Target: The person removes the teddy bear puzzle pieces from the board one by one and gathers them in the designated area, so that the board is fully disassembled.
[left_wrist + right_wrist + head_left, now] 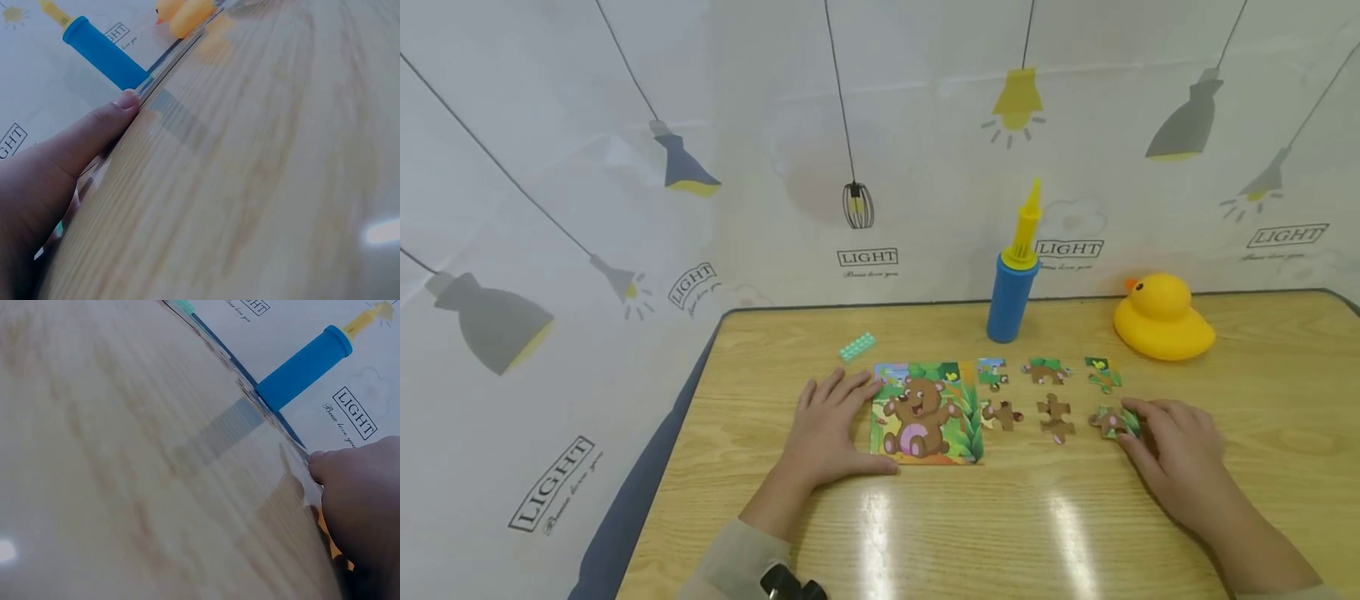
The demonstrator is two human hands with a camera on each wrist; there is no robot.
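The right hand, well to the right of the bear picture, pinches a puzzle piece by its right end between thumb and forefinger. The left hand lies spread at the bear picture's left side, forefinger touching that edge and thumb laid along the near edge; it clasps nothing. On the near side of the bear picture the table shows a broad stretch of wood; its far edge runs behind the bear picture, its left edge well off to the left. The pinched piece is brown with pink, green toward its right end, and lies flat or almost so.

The bear picture is a flat square: a brown bear with a pink belly among green leaves. Between it and the right hand sit five loose pieces, three in a far row and two in a near row; the leftmost in each row is just beside the bear picture's right edge, touching or not I cannot tell. Beyond them stands a blue pump with a yellow top, and a yellow duck farther right. A teal block lies just off the bear picture's far left corner, near the left fingers. A lamp-printed backdrop rises behind everything.
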